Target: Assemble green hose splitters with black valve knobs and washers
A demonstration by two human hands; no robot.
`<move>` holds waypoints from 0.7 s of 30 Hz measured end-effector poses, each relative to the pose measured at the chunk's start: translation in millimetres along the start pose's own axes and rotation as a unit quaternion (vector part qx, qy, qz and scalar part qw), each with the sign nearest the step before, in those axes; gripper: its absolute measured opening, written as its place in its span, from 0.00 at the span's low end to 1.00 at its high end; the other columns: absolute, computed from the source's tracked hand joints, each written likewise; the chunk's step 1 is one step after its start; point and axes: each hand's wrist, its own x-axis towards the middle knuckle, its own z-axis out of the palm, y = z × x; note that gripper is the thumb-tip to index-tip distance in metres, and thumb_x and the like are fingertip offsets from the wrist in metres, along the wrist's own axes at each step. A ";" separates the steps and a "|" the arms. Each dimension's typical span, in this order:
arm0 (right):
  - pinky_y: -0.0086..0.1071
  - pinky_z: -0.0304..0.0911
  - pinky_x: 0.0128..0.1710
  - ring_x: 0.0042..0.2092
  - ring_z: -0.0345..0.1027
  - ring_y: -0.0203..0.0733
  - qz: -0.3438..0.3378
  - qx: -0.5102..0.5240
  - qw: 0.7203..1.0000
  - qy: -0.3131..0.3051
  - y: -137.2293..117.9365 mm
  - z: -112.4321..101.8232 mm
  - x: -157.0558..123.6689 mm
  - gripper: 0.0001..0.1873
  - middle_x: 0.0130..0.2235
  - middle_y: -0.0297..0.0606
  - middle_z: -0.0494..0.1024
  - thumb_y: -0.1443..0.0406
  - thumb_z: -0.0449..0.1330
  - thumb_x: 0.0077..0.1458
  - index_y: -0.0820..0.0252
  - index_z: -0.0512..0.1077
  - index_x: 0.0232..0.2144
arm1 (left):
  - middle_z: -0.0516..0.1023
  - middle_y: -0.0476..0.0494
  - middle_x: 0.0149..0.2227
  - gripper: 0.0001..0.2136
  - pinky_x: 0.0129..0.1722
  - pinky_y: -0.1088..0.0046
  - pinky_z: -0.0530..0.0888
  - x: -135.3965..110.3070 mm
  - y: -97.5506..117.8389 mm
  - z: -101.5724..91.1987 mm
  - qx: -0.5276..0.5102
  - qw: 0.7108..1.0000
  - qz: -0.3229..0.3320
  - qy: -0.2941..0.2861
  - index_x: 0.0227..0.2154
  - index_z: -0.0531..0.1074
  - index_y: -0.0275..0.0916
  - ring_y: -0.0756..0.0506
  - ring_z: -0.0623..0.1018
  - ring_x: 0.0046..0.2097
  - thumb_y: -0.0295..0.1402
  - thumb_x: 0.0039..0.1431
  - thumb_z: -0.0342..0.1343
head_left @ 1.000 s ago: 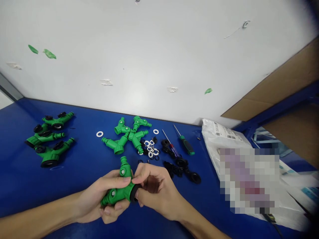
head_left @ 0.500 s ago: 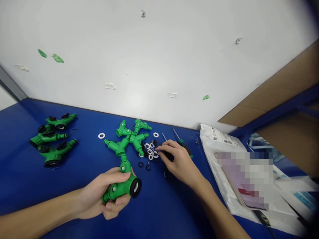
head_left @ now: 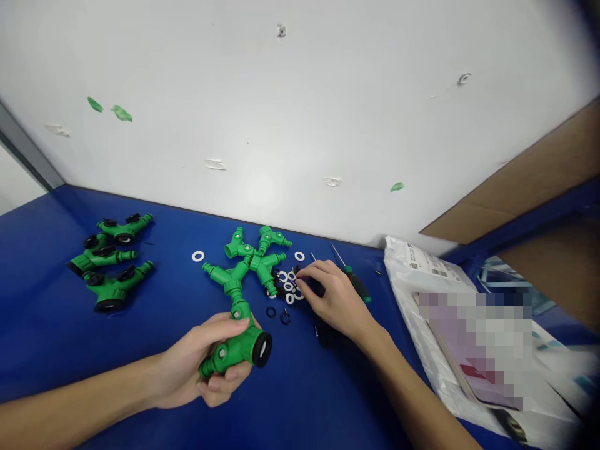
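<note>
My left hand (head_left: 187, 356) is closed around a green Y-shaped hose splitter (head_left: 246, 347), its wide end with the black collar facing right and a white ring inside. The thumb lies along its top. At the right side of a small pile of white washers and black parts (head_left: 289, 287), the thumb and fingertips of my right hand (head_left: 335, 300) are pinched together. Whatever is between them is too small to make out. Several green splitters without collars (head_left: 229, 281) lie beyond my left hand, left of the pile.
Several green splitters with black caps (head_left: 112, 287) sit at the far left. Loose white washers and a black ring (head_left: 267, 312) lie around. A screwdriver (head_left: 359, 286) rests behind my right hand. On the right are a white plastic parcel (head_left: 398, 269) and a phone-like object (head_left: 450, 356).
The camera view has shifted slightly, moving the scene right. My right fingertips have moved a little up and left over the pile. My left hand keeps its hold on the splitter.
</note>
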 end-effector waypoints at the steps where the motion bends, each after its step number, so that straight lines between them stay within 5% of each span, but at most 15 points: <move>1: 0.43 0.65 0.46 0.43 0.70 0.49 0.009 -0.001 1.000 0.010 3.2 -0.3 -0.4 0.09 0.41 0.44 0.79 0.68 0.57 0.62 0.60 0.77 0.39 | 0.65 0.55 0.18 0.17 0.15 0.78 0.48 0.2 -0.5 0.1 0.002 1.000 0.000 0.004 0.37 0.62 0.41 0.55 0.55 0.17 0.49 0.57 0.58; 5: 0.47 0.65 0.49 0.46 0.71 0.53 0.045 -0.010 0.999 0.021 17.2 -1.7 -1.6 0.12 0.44 0.48 0.77 0.68 0.55 0.62 0.62 0.77 0.43 | 0.66 0.54 0.19 0.15 0.15 0.79 0.48 0.3 -0.7 1.2 0.016 1.000 -0.003 0.012 0.38 0.62 0.42 0.55 0.55 0.18 0.47 0.60 0.55; 11: 0.37 0.68 0.38 0.36 0.74 0.44 0.064 0.006 0.998 -0.006 27.4 -8.3 -1.9 0.10 0.37 0.40 0.80 0.68 0.58 0.59 0.59 0.78 0.42 | 0.65 0.54 0.19 0.12 0.14 0.80 0.46 0.5 -0.8 0.6 0.025 1.000 -0.006 0.011 0.38 0.62 0.42 0.56 0.55 0.18 0.44 0.62 0.53; 21: 0.39 0.67 0.40 0.38 0.74 0.47 0.080 0.033 0.996 0.027 14.9 -5.2 4.1 0.12 0.37 0.42 0.80 0.63 0.57 0.62 0.61 0.78 0.42 | 0.68 0.54 0.23 0.20 0.15 0.81 0.48 -0.7 -1.3 1.4 0.036 0.999 0.001 0.027 0.48 0.61 0.43 0.56 0.58 0.18 0.43 0.57 0.58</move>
